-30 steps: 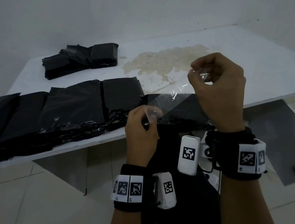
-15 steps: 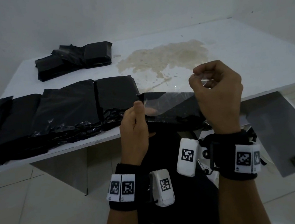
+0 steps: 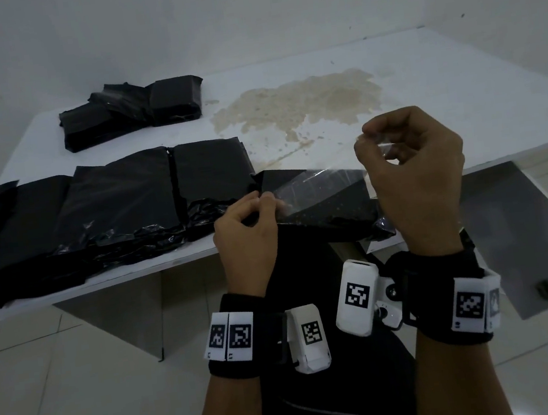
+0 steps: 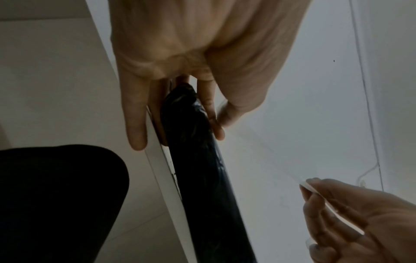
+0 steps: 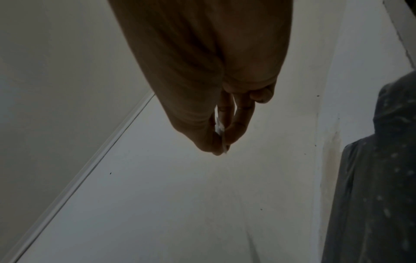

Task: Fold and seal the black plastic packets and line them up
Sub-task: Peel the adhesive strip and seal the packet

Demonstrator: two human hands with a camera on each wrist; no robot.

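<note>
A folded black packet (image 3: 331, 210) lies at the table's front edge, between my hands. A strip of clear tape (image 3: 317, 181) stretches across its top. My left hand (image 3: 262, 205) pinches the tape's left end at the packet's left end. In the left wrist view its thumb and fingers (image 4: 211, 124) close around the packet (image 4: 202, 169). My right hand (image 3: 372, 147) hovers above the packet's right end and pinches the tape's other end. The right wrist view shows the tape between the thumb and fingertips of that hand (image 5: 221, 142).
A row of black packets (image 3: 120, 205) lies side by side left of my hands on the white table (image 3: 440, 83). A loose pile of black packets (image 3: 136, 110) sits at the back left. A brown stain (image 3: 298, 104) marks the table's middle.
My left hand has come down with the tape's end to the packet's left end. The tape now lies lower over the packet. My right hand has dropped a little and still pinches its end.
</note>
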